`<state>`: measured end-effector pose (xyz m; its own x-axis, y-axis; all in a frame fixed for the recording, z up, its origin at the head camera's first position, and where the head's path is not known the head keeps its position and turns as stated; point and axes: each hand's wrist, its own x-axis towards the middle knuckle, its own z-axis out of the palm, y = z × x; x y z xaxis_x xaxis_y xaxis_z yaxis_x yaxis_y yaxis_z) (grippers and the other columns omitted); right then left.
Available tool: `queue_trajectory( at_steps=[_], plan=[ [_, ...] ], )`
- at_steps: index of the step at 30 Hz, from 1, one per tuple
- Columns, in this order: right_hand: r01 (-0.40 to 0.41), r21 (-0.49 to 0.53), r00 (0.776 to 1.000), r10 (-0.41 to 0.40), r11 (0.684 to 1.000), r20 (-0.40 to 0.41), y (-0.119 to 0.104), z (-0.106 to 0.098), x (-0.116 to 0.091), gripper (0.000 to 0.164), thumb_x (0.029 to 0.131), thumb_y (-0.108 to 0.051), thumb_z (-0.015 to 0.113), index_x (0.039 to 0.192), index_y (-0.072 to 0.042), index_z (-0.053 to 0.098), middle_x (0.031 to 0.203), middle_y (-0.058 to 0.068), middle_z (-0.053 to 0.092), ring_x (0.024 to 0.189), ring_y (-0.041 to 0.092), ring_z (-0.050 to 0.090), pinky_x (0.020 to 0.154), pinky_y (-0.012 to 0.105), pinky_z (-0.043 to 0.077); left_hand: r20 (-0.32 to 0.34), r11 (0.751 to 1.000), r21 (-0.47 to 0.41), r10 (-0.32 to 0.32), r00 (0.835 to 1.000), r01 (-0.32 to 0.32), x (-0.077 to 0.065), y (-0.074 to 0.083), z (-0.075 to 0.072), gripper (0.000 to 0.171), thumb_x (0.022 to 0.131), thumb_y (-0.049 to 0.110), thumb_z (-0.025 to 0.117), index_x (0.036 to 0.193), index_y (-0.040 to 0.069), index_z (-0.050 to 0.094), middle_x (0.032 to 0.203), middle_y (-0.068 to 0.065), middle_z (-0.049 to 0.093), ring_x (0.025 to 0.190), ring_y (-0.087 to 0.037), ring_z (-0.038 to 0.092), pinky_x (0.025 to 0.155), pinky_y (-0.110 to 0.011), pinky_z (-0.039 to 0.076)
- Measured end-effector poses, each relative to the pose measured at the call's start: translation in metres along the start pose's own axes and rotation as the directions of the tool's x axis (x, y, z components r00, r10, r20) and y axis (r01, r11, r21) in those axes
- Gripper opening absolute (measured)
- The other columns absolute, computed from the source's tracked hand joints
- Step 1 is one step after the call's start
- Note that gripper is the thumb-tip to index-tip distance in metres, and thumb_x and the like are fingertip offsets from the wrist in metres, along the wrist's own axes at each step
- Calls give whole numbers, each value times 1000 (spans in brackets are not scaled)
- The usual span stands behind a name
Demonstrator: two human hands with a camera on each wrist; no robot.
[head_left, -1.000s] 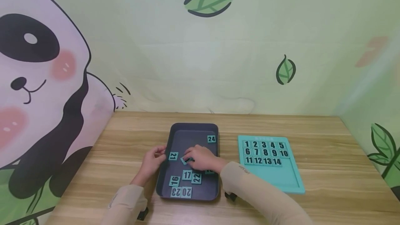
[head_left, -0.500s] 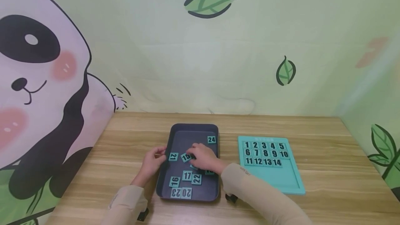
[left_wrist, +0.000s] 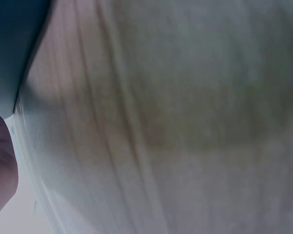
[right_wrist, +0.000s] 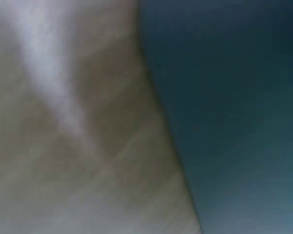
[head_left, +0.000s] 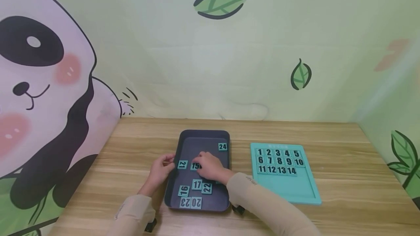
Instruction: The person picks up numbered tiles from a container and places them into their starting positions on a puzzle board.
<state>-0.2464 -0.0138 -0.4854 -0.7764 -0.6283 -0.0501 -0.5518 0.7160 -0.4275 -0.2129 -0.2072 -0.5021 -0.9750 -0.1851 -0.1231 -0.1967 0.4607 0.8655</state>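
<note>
The rear of the wooden bench is bounded by a printed backdrop. On the bench a dark tray is set, and to its right, apart from it, a turquoise board is laid, its upper rows being occupied by tiles 1 to 14. Over the middle of the tray the right hand is held with its fingers bent. At the tray's left rim the left hand is placed, also with bent fingers; whether the rim is pinched cannot be told.

Tile 15 is located in the tray right at the fingertips of the right hand: its right part is covered by the grip, its left part is left exposed. Whether it is clasped or only touched cannot be made out. Tile 21 is seen to its left, apart; tile 24 is found beyond the right hand. On the near side are laid tile 17, tile 22 and tile 16.
</note>
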Motion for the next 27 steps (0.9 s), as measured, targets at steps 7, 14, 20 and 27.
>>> queue_trajectory(
  at_steps=[7, 14, 20, 27],
  plan=[
    [-42, 30, 999, 42, 999, -22, 1, -1, -3, 32, 78, -19, 61, 110, -18, 62, 100, 2, 54, 88, 14, 48, 72, 26, 45, -9, 1000, -9, 16, 1000, -16, 2, -1, 3, 37, 83, 6, 52, 119, 3, 52, 106, -14, 56, 97, -25, 53, 79, -34, 49],
    [-81, 30, 996, 82, 996, -30, 2, -1, -4, 34, 77, -20, 62, 111, -17, 61, 97, 2, 53, 83, 13, 47, 67, 25, 43, -1, 1000, -11, 24, 1000, -24, 0, -1, 3, 36, 84, 6, 51, 119, 2, 51, 106, -15, 54, 97, -25, 52, 79, -34, 49],
    [-62, -20, 998, 62, 998, -22, 2, -7, -9, 40, 77, -20, 61, 116, -13, 58, 105, 5, 55, 90, 15, 50, 76, 28, 46, -2, 1000, -12, 9, 1000, -9, 0, 0, 3, 36, 83, 7, 51, 119, 4, 52, 106, -13, 55, 97, -24, 52, 78, -33, 49],
    [24, -67, 1000, -26, 997, -17, -1, -27, -25, 37, 75, -20, 64, 111, -13, 62, 98, 2, 54, 82, 11, 46, 71, 23, 43, -5, 1000, -9, 15, 1000, -15, 1, -1, 1, 37, 83, 6, 51, 120, 3, 51, 106, -14, 54, 97, -25, 52, 78, -33, 49]
  ],
)
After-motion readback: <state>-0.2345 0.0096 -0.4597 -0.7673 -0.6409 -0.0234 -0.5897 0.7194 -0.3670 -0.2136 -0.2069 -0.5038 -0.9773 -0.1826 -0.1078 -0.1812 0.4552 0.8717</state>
